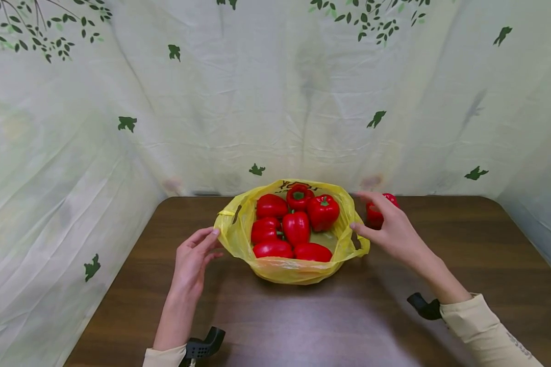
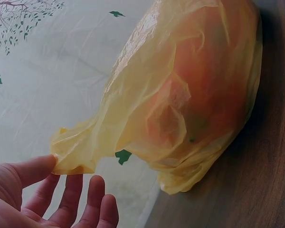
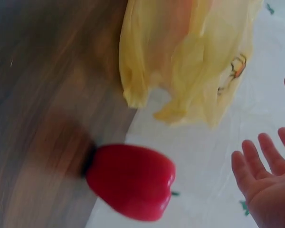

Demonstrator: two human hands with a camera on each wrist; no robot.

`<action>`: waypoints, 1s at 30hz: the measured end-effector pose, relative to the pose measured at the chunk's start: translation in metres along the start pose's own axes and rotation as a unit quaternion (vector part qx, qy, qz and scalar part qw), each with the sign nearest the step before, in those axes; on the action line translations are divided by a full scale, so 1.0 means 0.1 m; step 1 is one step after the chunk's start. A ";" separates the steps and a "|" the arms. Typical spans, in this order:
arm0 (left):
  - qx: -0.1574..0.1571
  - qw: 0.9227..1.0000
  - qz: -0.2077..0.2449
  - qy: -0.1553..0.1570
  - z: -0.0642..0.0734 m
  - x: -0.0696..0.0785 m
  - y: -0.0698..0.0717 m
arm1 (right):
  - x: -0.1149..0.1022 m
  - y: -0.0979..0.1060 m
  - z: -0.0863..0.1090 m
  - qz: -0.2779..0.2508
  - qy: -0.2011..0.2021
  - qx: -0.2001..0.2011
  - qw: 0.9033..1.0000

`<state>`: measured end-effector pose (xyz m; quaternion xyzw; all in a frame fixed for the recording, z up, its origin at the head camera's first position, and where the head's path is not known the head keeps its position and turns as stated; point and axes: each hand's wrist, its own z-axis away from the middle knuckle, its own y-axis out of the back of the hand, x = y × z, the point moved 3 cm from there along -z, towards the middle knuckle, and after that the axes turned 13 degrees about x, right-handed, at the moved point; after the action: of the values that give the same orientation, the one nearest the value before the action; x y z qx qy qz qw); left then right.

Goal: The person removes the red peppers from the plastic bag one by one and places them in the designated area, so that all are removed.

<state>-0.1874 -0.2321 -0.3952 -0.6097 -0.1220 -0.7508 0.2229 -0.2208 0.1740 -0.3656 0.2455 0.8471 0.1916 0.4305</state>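
Observation:
A yellow plastic bag (image 1: 298, 272) stands with its mouth wide at the middle of the table, several red bell peppers (image 1: 296, 228) inside it. My left hand (image 1: 194, 262) pinches the bag's left handle between thumb and fingers, as the left wrist view also shows. On the other side, my right hand (image 1: 397, 229) is held near the bag's right handle, fingers spread and holding nothing. One more red bell pepper (image 3: 130, 181) sits on the table outside the bag, partly hidden behind the right hand in the head view.
The brown wooden table (image 1: 142, 285) ends at a back edge close behind the bag. A pale curtain (image 1: 275, 102) printed with green leaves hangs behind and at both sides. Each wrist carries a black camera mount (image 1: 205, 346).

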 end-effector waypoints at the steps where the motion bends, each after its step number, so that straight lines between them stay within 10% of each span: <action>1: 0.001 1.000 0.000 -0.001 0.00 0.00 0.00 | -0.02 -0.02 0.00 -0.006 0.004 -0.004 1.000; 30: 0.006 1.000 -0.009 0.000 -0.02 -0.03 -0.01 | -0.33 -0.79 0.16 -0.044 0.026 -0.176 0.983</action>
<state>-0.1892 -0.2321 -0.3984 -0.6075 -0.1316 -0.7518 0.2200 -0.2103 0.0931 -0.3960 0.1236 0.8211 0.3247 0.4529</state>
